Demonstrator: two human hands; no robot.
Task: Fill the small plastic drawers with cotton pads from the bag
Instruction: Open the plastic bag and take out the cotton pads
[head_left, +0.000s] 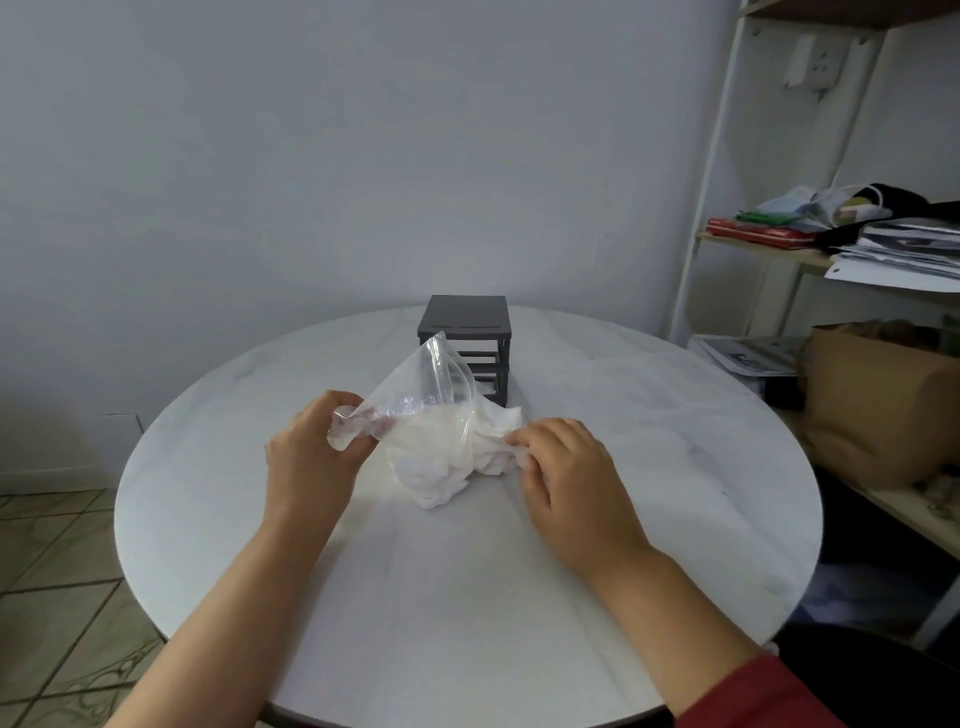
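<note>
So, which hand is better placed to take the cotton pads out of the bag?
Right, probably: the right hand pinches the cotton pads, while the left hand only grips the bag.

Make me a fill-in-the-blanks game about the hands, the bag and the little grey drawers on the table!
1. The drawer unit stands ____ the bag, farther from the person.
2. The left hand grips the bag, while the right hand pinches cotton pads coloured ____.
3. The table has a top that is ____ in shape.
Missing words: behind; white; round.
</note>
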